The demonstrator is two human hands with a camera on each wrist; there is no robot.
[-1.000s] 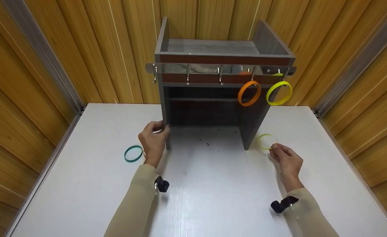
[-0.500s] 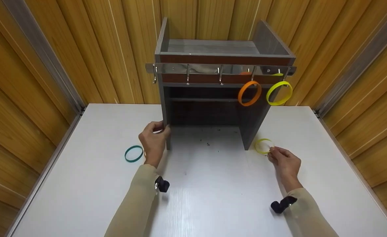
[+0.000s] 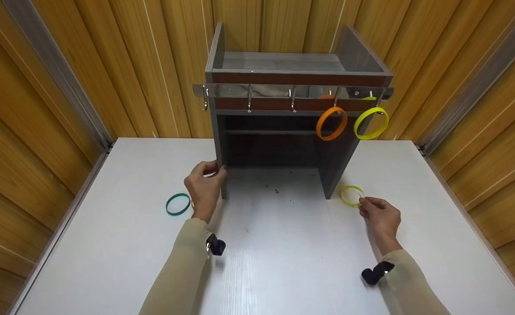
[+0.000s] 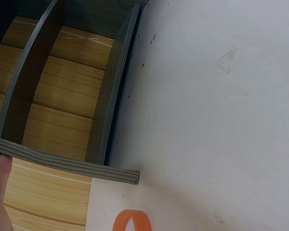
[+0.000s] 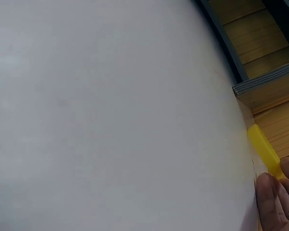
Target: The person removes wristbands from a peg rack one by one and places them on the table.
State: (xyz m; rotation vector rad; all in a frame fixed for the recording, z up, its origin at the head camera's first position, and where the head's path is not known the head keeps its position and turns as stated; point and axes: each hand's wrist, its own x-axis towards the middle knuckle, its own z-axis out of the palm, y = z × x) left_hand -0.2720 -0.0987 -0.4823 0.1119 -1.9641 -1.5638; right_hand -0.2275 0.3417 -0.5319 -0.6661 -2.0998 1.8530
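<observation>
My left hand [image 3: 203,186] grips the front edge of the left side panel [image 4: 62,161] of a grey shelf unit [image 3: 279,63]. On the table beside that wrist lies a teal wristband [image 3: 178,204]. An orange wristband [image 4: 131,221] shows at the bottom of the left wrist view; the left hand mostly hides it in the head view. Between thumb and fingers, my right hand [image 3: 381,217] pinches a yellow wristband [image 3: 343,197] just right of the unit's right panel. The right wrist view has this yellow band edge-on, and only the fingertips [image 5: 266,190] and part of the hand appear there.
A metal hook rail [image 3: 270,91] crosses the unit's front. An orange band [image 3: 321,127] and a yellow band [image 3: 357,127] hang from its two rightmost hooks. The white table [image 3: 279,262] is bounded by wood-patterned walls [image 3: 43,131]. Small dark specks lie under the unit.
My right hand has shifted slightly left and down with the yellow wristband, which now sits a little lower and nearer the right panel. The left hand has stayed on its panel.
</observation>
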